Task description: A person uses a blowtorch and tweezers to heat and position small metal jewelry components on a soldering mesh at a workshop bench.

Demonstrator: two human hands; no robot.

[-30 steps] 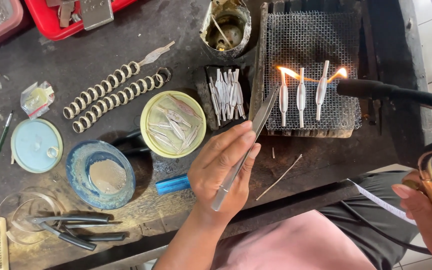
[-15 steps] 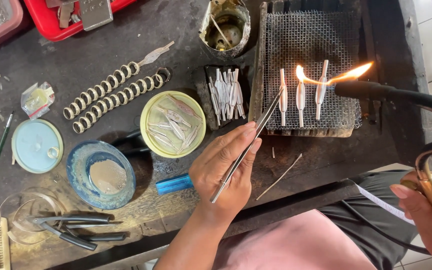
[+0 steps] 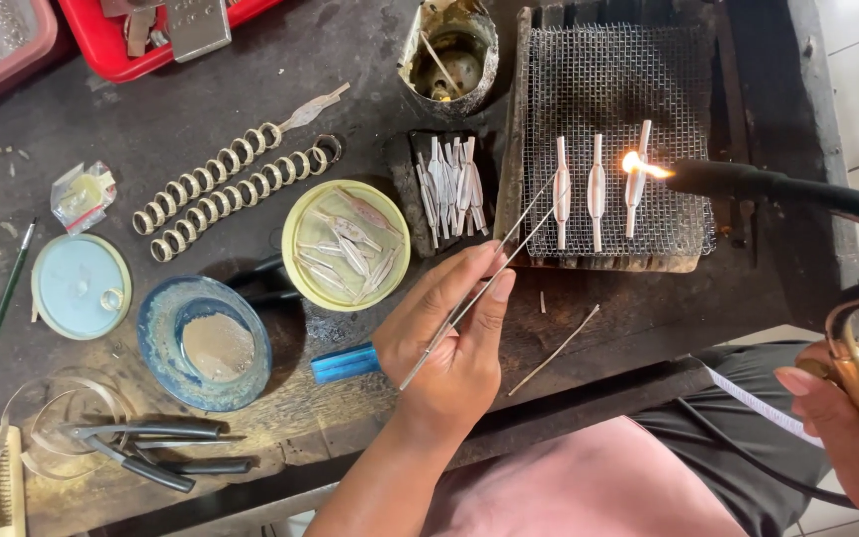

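Left hand pinches tweezers, tips at metal strips on mesh, steadying. Right hand grips torch, flame on rightmost strip.

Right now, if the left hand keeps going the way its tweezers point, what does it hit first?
Probably the leftmost metal piece on the wire mesh. The left hand aims its tweezers up and right, tips already at the mesh edge beside that piece. Height above the mesh is unclear.
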